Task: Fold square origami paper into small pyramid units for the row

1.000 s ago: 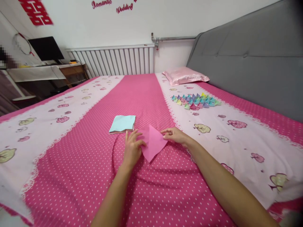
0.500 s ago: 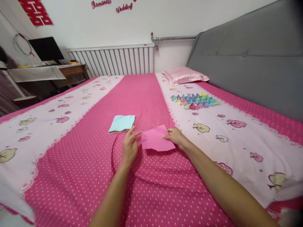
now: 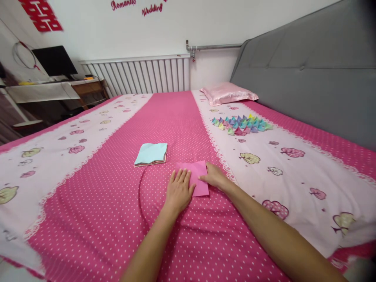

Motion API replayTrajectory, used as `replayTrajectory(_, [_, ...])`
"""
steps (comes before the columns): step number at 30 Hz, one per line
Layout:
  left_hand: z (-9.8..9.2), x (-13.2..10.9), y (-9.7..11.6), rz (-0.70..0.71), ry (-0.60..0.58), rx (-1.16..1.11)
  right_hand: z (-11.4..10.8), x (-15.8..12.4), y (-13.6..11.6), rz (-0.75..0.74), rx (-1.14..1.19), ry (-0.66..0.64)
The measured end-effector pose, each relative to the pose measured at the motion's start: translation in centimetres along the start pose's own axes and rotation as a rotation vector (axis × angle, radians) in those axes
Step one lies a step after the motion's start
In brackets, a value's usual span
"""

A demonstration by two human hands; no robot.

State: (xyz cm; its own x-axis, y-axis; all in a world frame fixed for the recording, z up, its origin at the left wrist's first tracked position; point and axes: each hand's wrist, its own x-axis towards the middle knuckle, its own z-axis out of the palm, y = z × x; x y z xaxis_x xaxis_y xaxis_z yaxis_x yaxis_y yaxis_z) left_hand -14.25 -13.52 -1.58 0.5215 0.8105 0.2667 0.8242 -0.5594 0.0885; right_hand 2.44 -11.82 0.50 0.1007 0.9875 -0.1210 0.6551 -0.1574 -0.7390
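A square sheet of pink paper (image 3: 201, 189) lies on the polka-dot bedspread in front of me. My left hand (image 3: 179, 191) rests flat over its left part, fingers stretched out and covering that side. At the right edge, my right hand (image 3: 216, 175) holds the sheet with the thumb on top and the fingers at or under the edge. A stack of paper squares (image 3: 151, 153), pale blue on top with slightly wavy edges, lies a short way beyond my left hand.
Several small folded paper pieces (image 3: 242, 125) in many colours stand grouped at the right. Behind them lies a pink pillow (image 3: 227, 93) by the grey headboard (image 3: 308, 70). A radiator (image 3: 138, 76) runs along the wall; a desk with a monitor (image 3: 54, 60) stands at far left.
The pink paper has come down onto the bedspread and turned a little. My left hand has moved right, from beside the sheet to flat on it. The right hand keeps its hold.
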Motion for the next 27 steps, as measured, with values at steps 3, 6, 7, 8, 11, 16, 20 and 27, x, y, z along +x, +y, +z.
replayTrajectory(3, [0.3,-0.2,-0.2,-0.073,-0.117,0.030,0.0,-0.1,0.0,-0.010,-0.028,0.001])
replayTrajectory(6, [0.1,-0.4,-0.3,-0.098,-0.154,0.033,0.1,-0.4,-0.1,0.024,-0.110,0.049])
replayTrajectory(7, [0.0,-0.4,-0.3,-0.102,-0.154,0.033,0.1,-0.6,-0.2,0.018,-0.157,0.105])
replayTrajectory(8, [0.0,-0.5,-0.2,-0.105,-0.148,0.034,0.2,-0.9,-0.4,-0.009,-0.206,0.174])
replayTrajectory(11, [0.0,-0.6,0.0,-0.106,-0.128,0.042,0.8,-1.6,-1.5,-0.230,-0.281,0.317])
replayTrajectory(16, [0.2,-0.7,0.0,-0.092,-0.127,0.066,3.0,-2.4,-3.2,-0.661,-0.159,-0.041])
replayTrajectory(20, [0.5,-0.7,-0.1,-0.072,-0.134,0.071,4.5,-2.5,-2.8,-0.647,-0.187,-0.268])
replayTrajectory(27, [0.5,-0.6,0.0,-0.085,-0.135,0.064,5.1,-1.9,-1.9,-0.541,-0.243,-0.252])
